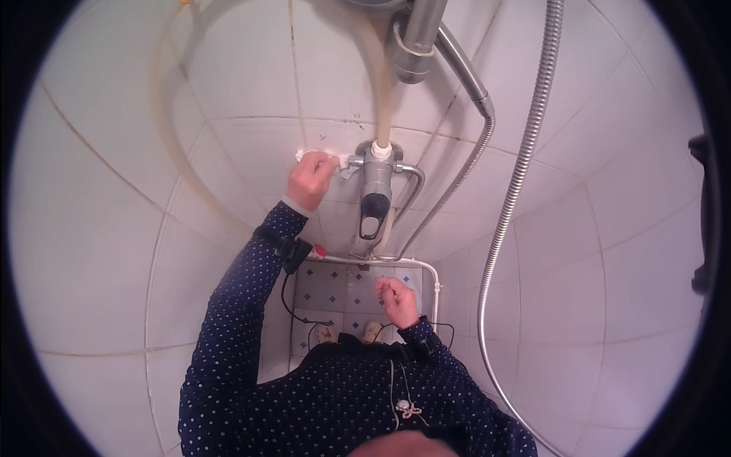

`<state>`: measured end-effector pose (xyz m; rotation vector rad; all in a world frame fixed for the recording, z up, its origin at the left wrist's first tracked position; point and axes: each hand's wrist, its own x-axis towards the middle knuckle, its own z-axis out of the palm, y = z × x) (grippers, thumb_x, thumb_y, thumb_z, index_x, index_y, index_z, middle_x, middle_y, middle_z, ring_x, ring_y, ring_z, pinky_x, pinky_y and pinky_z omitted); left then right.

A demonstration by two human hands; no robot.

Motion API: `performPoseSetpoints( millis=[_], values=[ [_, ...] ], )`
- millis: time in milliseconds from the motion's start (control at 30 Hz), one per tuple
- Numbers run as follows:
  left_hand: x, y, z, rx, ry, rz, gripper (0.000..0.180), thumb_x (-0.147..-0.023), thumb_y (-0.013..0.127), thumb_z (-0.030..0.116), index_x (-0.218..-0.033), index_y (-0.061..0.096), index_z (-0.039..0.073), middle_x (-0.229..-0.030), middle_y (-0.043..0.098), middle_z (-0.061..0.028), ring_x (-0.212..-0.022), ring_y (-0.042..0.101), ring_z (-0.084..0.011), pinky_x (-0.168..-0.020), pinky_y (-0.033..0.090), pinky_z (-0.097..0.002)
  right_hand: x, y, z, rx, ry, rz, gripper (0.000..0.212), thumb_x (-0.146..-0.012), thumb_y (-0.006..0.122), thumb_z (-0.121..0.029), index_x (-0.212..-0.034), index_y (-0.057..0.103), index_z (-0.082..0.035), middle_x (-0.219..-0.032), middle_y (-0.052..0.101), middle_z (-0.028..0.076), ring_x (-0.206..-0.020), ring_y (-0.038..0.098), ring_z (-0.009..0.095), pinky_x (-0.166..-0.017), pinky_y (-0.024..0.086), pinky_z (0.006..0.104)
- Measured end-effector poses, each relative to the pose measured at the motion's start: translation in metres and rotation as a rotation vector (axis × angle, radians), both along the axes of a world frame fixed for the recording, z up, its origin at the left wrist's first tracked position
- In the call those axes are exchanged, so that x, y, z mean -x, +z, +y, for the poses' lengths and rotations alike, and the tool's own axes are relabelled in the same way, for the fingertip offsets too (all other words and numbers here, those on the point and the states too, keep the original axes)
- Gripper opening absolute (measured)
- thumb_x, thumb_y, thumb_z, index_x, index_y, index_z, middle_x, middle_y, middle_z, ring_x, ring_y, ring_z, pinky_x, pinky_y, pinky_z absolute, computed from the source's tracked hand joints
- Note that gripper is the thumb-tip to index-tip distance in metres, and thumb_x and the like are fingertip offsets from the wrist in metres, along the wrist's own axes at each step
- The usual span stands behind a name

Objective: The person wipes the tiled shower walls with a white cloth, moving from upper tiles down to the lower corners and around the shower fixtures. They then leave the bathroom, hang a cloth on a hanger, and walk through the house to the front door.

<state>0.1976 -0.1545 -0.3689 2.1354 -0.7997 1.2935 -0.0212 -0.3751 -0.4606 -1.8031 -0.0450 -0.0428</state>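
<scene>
Raised against the tiled wall, my left hand (pixel 311 181) is closed on a crumpled white tissue or cloth (pixel 302 154). White bits of it show on both sides of the fingers, close to the left end of a grey metal mixer valve (pixel 377 179). The valve's dark lever (pixel 373 213) points down. Lower and to the right, my right hand (pixel 399 303) hangs in front of my body, away from the wall. Its fingers are curled in, and whatever may be inside them is hidden.
A pale hose (pixel 385 107) rises from the valve. A ribbed metal shower hose (pixel 525 145) hangs at the right, near a metal pipe and holder (pixel 415 57). Below, a white pipe (pixel 411 263) crosses above the patterned floor tiles (pixel 320 283). A black cable (pixel 288 301) dangles from my left wrist.
</scene>
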Motion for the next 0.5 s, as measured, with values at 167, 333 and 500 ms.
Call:
performPoseSetpoints(
  millis=[167,333,500],
  values=[
    [-0.005,-0.102,-0.008,0.120,-0.003,0.253,0.015,-0.077,0.068,0.006,-0.091,0.066,0.011,-0.080,0.055,-0.0054,-0.068,0.059,-0.0209,-0.054,0.048,-0.0311,0.010,-0.005,-0.008,0.096,-0.072,0.075,0.019,-0.095,0.049,-0.003,-0.104,0.065,0.000,-0.084,0.067,0.005,-0.070,0.062,0.011,-0.066,0.051,0.0249],
    [0.006,-0.177,-0.015,0.045,0.087,0.515,0.009,-0.080,0.064,0.006,-0.087,0.062,0.010,-0.088,0.055,-0.0065,-0.075,0.060,-0.0257,-0.061,0.049,-0.0383,0.023,-0.018,-0.015,0.164,-0.041,0.088,0.019,-0.093,0.049,-0.003,-0.105,0.065,-0.002,-0.086,0.069,0.008,-0.068,0.065,0.013,-0.063,0.052,0.0263],
    [0.010,-0.234,-0.026,0.227,0.185,0.684,0.005,-0.082,0.060,0.006,-0.086,0.059,0.008,-0.094,0.053,-0.0108,-0.083,0.059,-0.0345,-0.069,0.047,-0.0460,0.030,-0.023,-0.017,0.162,-0.039,0.130,0.020,-0.093,0.049,-0.003,-0.105,0.065,-0.001,-0.086,0.068,0.007,-0.068,0.064,0.012,-0.064,0.052,0.0261]
  ],
)
